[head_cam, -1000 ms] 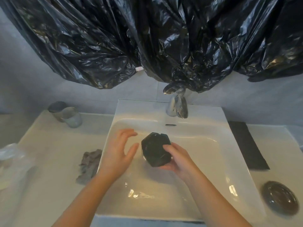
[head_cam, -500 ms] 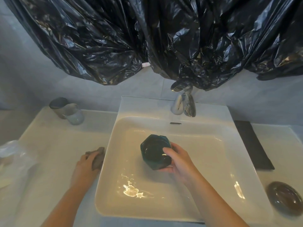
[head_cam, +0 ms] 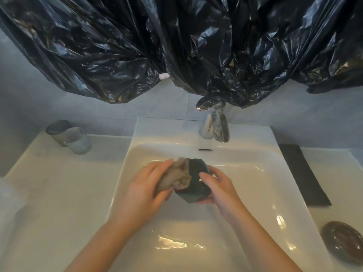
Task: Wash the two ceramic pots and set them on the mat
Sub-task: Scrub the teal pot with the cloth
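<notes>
Over the white sink basin my right hand holds a dark teal faceted ceramic pot by its right side. My left hand grips a crumpled grey-brown cloth and presses it against the pot's left face. A black mat lies flat on the counter to the right of the sink. No second pot like the teal one is identifiable.
A chrome tap stands behind the basin, with black plastic bags hanging above it. Two cups sit at the back left of the counter. A dark glossy dish rests near the front right.
My left hand went from the basin to the counter, picked up the grey cloth and brought it against the pot. My right hand kept holding the pot.
</notes>
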The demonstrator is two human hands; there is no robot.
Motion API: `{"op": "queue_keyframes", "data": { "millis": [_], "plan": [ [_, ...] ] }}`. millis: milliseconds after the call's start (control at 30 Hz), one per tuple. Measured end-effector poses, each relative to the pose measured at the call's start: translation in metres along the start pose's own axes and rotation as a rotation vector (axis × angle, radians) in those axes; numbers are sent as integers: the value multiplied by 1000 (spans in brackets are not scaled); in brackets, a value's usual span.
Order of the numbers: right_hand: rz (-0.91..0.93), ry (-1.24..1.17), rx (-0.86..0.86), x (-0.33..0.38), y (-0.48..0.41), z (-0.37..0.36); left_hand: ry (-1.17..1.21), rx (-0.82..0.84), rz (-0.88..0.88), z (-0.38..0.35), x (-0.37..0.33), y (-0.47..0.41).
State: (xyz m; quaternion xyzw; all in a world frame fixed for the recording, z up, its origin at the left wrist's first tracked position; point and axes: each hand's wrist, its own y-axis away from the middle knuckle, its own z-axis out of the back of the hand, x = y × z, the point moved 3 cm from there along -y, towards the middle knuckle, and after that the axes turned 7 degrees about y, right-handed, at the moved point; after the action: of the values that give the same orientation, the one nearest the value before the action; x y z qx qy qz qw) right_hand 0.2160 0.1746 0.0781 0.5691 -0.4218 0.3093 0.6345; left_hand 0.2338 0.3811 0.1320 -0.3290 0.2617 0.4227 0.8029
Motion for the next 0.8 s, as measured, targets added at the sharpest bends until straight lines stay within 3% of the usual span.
{"op": "queue_keyframes", "data": {
  "millis": [267, 467, 800],
  "plan": [
    [85, 62, -14, -2, -9, 27, -179, 343, -117, -75, 2, -22],
    [176, 188, -93, -4, -27, 36, -409, 303, -291, -103, 12, -38],
    [240, 184, -86, -11, -31, 41, -333, 232, -222, -121, 9, -31]
  ]
}}
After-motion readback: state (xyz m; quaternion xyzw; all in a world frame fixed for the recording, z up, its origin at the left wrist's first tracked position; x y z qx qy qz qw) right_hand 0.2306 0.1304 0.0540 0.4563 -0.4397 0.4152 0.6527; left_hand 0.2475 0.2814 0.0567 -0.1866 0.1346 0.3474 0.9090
